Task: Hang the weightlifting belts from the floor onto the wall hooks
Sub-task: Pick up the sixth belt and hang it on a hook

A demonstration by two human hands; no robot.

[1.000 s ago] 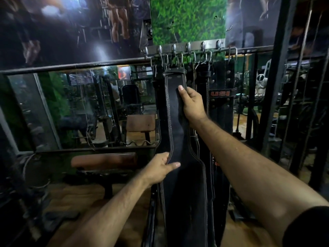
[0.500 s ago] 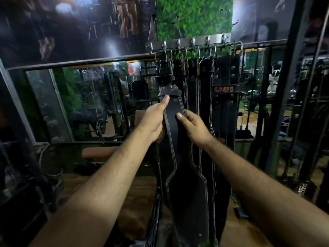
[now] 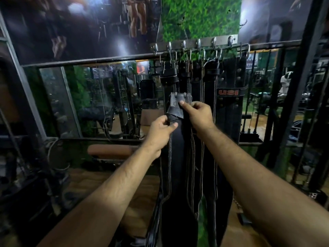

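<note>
A black weightlifting belt with pale stitching hangs down in front of me, its buckle end held below the hook rail. My left hand pinches the belt just under the folded strap. My right hand grips the strap beside the buckle, thumb on the leather. Above, a metal rail of wall hooks is fixed across a green panel. Several other dark belts hang from it, one marked USI. The hook at the far left looks bare.
A mirror behind the belts reflects gym machines. A padded brown bench stands low on the left. A black steel upright rises at the right. Wooden floor lies below.
My left hand dropped from the belt's top to just under the strap. My right hand rose to the buckle end. The top strap now folds over, showing the metal buckle.
</note>
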